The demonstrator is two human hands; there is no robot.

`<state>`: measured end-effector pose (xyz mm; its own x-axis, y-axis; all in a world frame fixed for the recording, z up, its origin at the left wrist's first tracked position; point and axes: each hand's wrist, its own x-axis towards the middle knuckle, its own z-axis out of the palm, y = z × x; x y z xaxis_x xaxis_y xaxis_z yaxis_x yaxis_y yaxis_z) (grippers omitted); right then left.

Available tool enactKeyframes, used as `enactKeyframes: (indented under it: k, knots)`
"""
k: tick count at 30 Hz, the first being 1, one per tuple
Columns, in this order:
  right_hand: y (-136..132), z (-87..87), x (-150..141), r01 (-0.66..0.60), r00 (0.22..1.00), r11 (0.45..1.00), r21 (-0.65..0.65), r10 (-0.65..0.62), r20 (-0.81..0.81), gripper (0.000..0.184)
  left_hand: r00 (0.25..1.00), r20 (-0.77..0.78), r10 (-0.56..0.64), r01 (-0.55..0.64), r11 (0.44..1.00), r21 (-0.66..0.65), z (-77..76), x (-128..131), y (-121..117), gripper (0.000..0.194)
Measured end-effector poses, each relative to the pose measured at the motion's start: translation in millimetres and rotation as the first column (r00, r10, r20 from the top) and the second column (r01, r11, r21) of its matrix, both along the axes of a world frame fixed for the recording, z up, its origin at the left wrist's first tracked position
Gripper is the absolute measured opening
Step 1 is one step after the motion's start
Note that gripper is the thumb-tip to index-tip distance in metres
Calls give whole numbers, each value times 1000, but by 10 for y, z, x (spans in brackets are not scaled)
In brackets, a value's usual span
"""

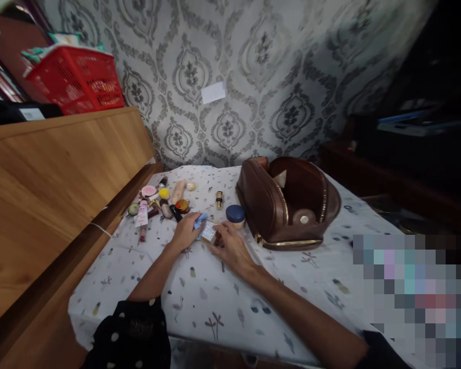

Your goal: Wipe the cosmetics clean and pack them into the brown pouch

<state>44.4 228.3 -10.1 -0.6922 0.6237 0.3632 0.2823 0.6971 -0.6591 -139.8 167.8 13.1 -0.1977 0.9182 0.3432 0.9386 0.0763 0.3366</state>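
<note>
While the left hand (187, 231) pinches a blue cloth (200, 221) against a small silvery case (208, 232), the right hand (232, 247) grips the case's other side, just above the table (215, 287), left of the open brown bag (265, 210).

Grey damask-patterned wall (261, 51) — wooden panel furniture (69, 169) at left, darkness (438, 61) at right.

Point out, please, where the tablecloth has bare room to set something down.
Bare patches lie on the tablecloth between left arm and right arm, between right arm and bag, and between wall and gold tube. The left side is crowded with cosmetics; right hand to jar is tight.
</note>
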Motion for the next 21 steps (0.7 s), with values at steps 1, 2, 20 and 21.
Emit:
enactKeyframes:
  k: [1,2,20,21]
  knots:
    - [-14,29,13,16,999,1000,27,-17,40,38,1000,-11,17,-17,1000,2,9,-1,-11,23]
    - [-28,60,25,32,996,998,54,-37,84,38,999,-22,40,-40,999,7,19,-5,-23,22]
    - [-66,142,76,117,941,955,272,-195,278,41,863,-228,450,-473,879,-55,22,-222,-109,43]
    - [-67,140,76,113,940,956,270,-191,282,42,869,-224,441,-462,885,-53,37,-233,-105,38]
